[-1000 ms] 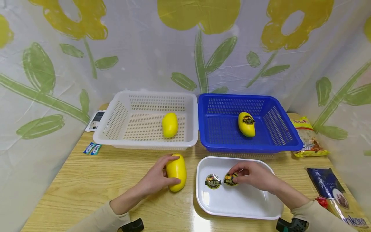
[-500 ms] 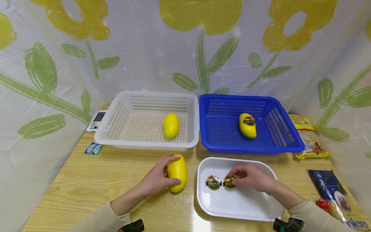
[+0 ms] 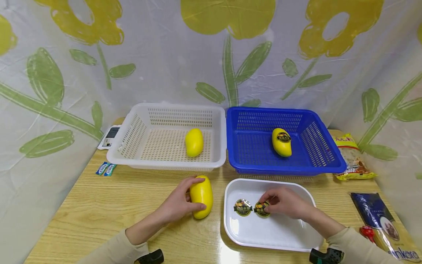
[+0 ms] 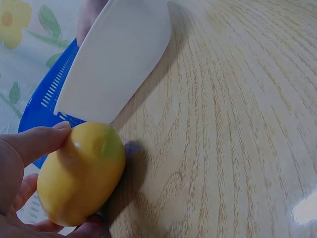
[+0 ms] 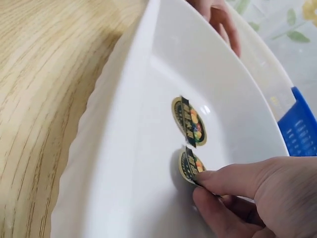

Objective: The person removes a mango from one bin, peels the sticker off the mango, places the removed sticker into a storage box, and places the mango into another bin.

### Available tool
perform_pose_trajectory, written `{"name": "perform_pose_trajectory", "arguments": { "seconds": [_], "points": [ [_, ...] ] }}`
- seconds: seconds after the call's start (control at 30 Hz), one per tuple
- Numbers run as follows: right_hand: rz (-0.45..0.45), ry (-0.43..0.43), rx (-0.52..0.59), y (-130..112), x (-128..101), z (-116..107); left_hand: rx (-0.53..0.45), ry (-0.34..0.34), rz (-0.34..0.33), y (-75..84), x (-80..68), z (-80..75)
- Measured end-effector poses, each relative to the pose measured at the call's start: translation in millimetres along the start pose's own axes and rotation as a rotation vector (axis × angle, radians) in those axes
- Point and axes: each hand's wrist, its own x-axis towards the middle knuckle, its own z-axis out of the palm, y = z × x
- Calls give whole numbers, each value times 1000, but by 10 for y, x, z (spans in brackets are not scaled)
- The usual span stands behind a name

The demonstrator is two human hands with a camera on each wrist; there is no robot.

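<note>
Yellow snack bag (image 3: 354,160), floral curtain (image 3: 158,69)

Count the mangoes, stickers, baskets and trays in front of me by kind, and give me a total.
Mangoes: 3
Stickers: 3, one of them on a mango
Baskets: 2, one white, one blue
Tray: 1
Total: 9

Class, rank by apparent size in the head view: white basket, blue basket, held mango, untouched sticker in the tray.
1. White basket and blue basket: too alike to rank
2. Held mango
3. Untouched sticker
</note>
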Motion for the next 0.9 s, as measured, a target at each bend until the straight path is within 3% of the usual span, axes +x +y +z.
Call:
{"name": "perform_pose_trajectory", "arguments": {
  "seconds": [0.5,0.73,0.9],
  "points": [
    [0,78,-191,-49,21,97,12,-3,0,-20,9,-1],
    [-49,157,-340,-100,-21,130,23,-5,5,-14,8,-3],
    [-28,198,-366,-121,-46,152,19,-7,6,-9,5,-9]
  ]
}}
